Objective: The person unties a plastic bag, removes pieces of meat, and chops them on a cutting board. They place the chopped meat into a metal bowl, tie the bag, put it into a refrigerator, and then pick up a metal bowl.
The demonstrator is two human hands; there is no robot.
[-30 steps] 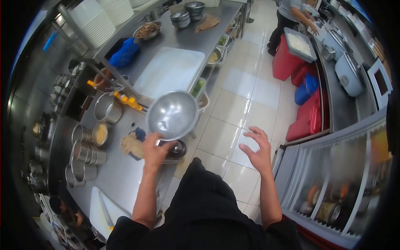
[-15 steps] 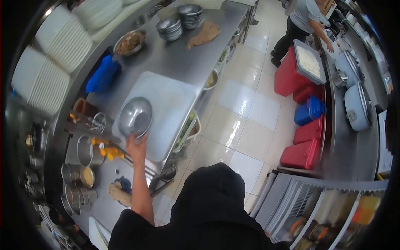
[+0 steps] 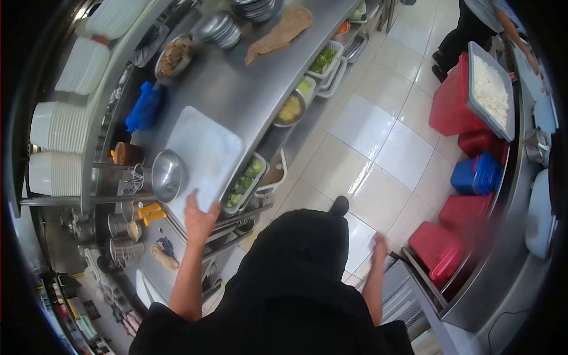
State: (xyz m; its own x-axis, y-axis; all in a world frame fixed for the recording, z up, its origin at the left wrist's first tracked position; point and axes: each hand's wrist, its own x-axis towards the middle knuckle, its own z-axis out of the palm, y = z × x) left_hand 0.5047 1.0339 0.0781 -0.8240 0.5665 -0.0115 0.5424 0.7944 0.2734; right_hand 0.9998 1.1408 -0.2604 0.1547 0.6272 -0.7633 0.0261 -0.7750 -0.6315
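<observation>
My left hand [image 3: 200, 218], fingers spread and holding nothing, is over the near end of a white cutting board [image 3: 207, 148]. A steel mixing bowl [image 3: 168, 176] rests at the board's left edge, a little apart from my fingertips. My right hand [image 3: 380, 245] hangs low above the tiled floor on the other side of my body. Its fingers look loosely stretched, with nothing visible in them.
Stacked steel bowls [image 3: 219, 31], a brown cloth [image 3: 281, 32] and a blue bag [image 3: 145, 106] lie on the counter. Vegetable containers [image 3: 245, 183] sit on the shelf below. Across the aisle stand red bins [image 3: 452, 100], a rice tray [image 3: 490, 89] and another person [image 3: 473, 26].
My left hand has let go of the mixing bowl and moved back from it. My right hand has come into view. The whole view has turned and shifted.
</observation>
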